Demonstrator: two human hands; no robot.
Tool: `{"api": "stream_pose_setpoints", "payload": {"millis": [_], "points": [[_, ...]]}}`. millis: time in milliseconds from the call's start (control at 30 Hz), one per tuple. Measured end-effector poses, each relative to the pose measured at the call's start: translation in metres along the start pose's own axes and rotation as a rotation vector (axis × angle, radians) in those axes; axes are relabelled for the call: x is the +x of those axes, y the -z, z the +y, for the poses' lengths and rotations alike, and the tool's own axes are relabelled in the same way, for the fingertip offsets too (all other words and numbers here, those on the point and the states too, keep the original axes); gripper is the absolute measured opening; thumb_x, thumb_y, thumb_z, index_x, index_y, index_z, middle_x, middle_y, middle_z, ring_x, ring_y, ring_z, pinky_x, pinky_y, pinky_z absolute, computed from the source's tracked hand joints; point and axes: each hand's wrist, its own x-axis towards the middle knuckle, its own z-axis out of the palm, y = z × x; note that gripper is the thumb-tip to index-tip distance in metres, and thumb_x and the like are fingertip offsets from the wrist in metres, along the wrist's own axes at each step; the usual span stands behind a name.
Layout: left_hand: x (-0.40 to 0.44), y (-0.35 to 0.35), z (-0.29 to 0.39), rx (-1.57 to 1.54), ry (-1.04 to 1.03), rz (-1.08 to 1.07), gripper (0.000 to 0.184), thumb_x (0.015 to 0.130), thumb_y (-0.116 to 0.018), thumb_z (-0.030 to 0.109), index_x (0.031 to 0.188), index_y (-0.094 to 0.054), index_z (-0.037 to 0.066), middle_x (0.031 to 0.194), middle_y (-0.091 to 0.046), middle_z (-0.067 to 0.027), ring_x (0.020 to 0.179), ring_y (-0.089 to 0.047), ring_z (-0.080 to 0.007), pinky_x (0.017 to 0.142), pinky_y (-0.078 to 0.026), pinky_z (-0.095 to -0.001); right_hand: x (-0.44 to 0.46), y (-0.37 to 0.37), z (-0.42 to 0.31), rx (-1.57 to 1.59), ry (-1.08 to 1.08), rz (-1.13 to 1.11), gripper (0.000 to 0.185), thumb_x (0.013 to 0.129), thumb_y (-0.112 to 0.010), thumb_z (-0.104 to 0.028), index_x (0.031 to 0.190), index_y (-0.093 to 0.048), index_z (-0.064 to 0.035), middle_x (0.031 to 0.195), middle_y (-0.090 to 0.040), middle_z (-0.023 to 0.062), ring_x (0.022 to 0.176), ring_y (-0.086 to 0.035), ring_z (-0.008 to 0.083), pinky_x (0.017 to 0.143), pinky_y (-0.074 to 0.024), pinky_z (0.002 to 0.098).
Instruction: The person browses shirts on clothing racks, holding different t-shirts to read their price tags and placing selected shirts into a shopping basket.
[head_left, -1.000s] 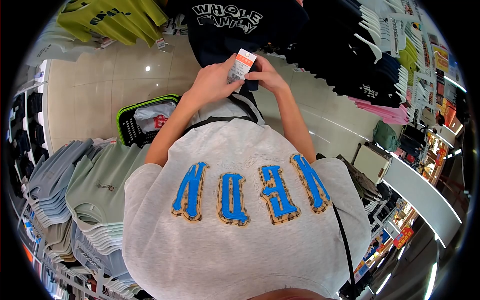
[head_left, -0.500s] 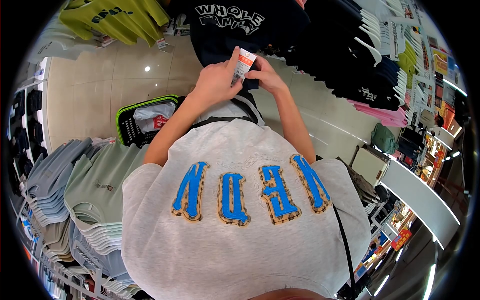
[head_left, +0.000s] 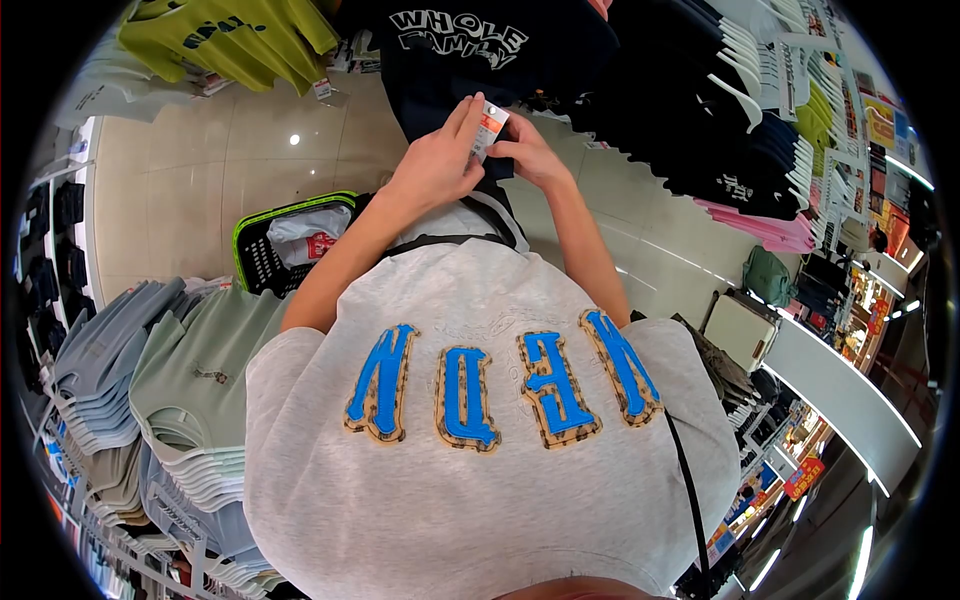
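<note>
Between my two hands is a small white and orange price tag [head_left: 490, 127], tilted, its lower part covered by fingers. My left hand [head_left: 438, 160] lies over the tag's left side, with fingers pressed together on it. From the right, my right hand [head_left: 532, 152] pinches the tag's edge between thumb and fingers. Just behind the hands hangs a dark navy shirt [head_left: 450, 90] with white "WHOLE FAMILY" lettering. Part of the dark cloth shows below and beside the tag.
A black basket with a green rim [head_left: 290, 207] holds a plastic bag on the left. Grey and green shirts [head_left: 205, 370] hang at the lower left, a yellow-green shirt [head_left: 235, 45] at the upper left. Black shirts [head_left: 690, 120] on white hangers are at the right.
My left hand has shifted slightly right, and its fingers now cover more of the tag. The tag has turned a little. My right hand has barely moved.
</note>
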Motion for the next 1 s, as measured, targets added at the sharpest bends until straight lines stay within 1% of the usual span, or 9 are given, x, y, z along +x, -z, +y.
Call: {"api": "stream_pose_setpoints", "payload": {"millis": [333,400,433,500,533,600,800,933,1000], "points": [[0.0,0.004,0.001,0.051,-0.028,-0.016,0.075,0.071,-0.064,0.016,0.136,-0.032,-0.003,0.131,-0.046,-0.024,0.077,-0.064,-0.036,0.07,-0.053,-0.0398,-0.002,0.001,-0.002,-0.05,0.003,0.008,0.047,0.069,-0.061,0.001,0.115,-0.052,-0.0004,0.107,-0.059,0.0058,0.098,-0.056,0.0147,0.09,-0.0442,0.0293],[0.0,0.006,-0.001,-0.044,0.037,-0.02,0.074,0.072,-0.063,0.017,0.137,-0.033,-0.001,0.131,-0.047,-0.0216,0.086,-0.062,-0.0366,0.078,-0.051,-0.0404,-0.003,0.002,-0.002,-0.048,0.014,0.018,0.048,0.069,-0.06,0.0,0.116,-0.052,0.0004,0.107,-0.059,0.0063,0.099,-0.056,0.015,0.09,-0.0441,0.0293],[-0.001,0.007,-0.004,-0.044,0.035,-0.021,0.074,0.072,-0.063,0.017,0.137,-0.033,-0.001,0.131,-0.047,-0.0216,0.086,-0.062,-0.0366,0.078,-0.051,-0.0404,-0.003,0.002,-0.002,-0.045,0.024,0.028,0.049,0.069,-0.059,0.0,0.117,-0.051,0.0013,0.108,-0.059,0.0068,0.099,-0.056,0.0152,0.091,-0.044,0.0294],[-0.002,0.005,-0.014,-0.168,0.085,0.049,0.071,0.073,-0.062,0.016,0.137,-0.035,0.002,0.13,-0.049,-0.0195,0.099,-0.058,-0.036,0.088,-0.047,-0.0404,-0.005,0.004,-0.003,-0.019,0.005,0.047,0.051,0.068,-0.059,0.0,0.118,-0.051,0.0021,0.108,-0.059,0.0075,0.099,-0.056,0.0157,0.091,-0.0444,0.0293],[-0.002,0.001,-0.019,-0.169,0.085,0.047,0.071,0.073,-0.062,0.016,0.137,-0.035,0.002,0.13,-0.049,-0.0195,0.099,-0.058,-0.036,0.088,-0.047,-0.0404,-0.007,0.005,-0.003,0.007,-0.015,0.062,0.053,0.067,-0.058,-0.001,0.119,-0.05,0.0029,0.109,-0.059,0.0082,0.099,-0.057,0.0162,0.09,-0.0448,0.0292],[-0.002,-0.004,-0.026,-0.352,0.177,0.119,0.065,0.073,-0.06,0.014,0.134,-0.04,0.002,0.124,-0.053,-0.0186,0.106,-0.055,-0.0347,0.093,-0.043,-0.0396,-0.008,0.006,-0.002,0.011,-0.035,0.057,0.055,0.066,-0.058,-0.001,0.119,-0.05,0.0035,0.109,-0.059,0.0089,0.098,-0.057,0.0165,0.09,-0.0454,0.0291],[-0.002,-0.005,-0.03,-0.309,0.214,0.108,0.056,0.071,-0.06,0.011,0.125,-0.049,0.001,0.114,-0.057,-0.0173,0.106,-0.055,-0.0332,0.094,-0.043,-0.0375,-0.007,0.005,0.0,0.02,-0.058,0.048,0.057,0.064,-0.056,-0.001,0.121,-0.049,0.0046,0.107,-0.06,0.0098,0.096,-0.058,0.0171,0.088,-0.0466,0.0284],[0.001,-0.006,-0.034,-0.357,0.201,0.144,0.053,0.071,-0.059,0.01,0.122,-0.051,0.003,0.116,-0.056,-0.0165,0.107,-0.055,-0.0326,0.093,-0.044,-0.0368,-0.005,0.01,0.003,0.023,-0.077,0.023,0.058,0.062,-0.056,-0.003,0.12,-0.05,0.0051,0.106,-0.06,0.0102,0.096,-0.058,0.0173,0.087,-0.0467,0.0278],[0.002,-0.006,-0.035,-0.383,0.18,0.231,0.049,0.071,-0.057,0.007,0.119,-0.053,0.004,0.12,-0.054,-0.0147,0.108,-0.055,-0.032,0.092,-0.045,-0.0363,-0.007,0.008,0.001,0.025,-0.095,0.038,0.059,0.062,-0.056,-0.004,0.119,-0.051,0.0049,0.106,-0.061,0.0104,0.096,-0.058,0.0175,0.087,-0.0466,0.0277]]}}
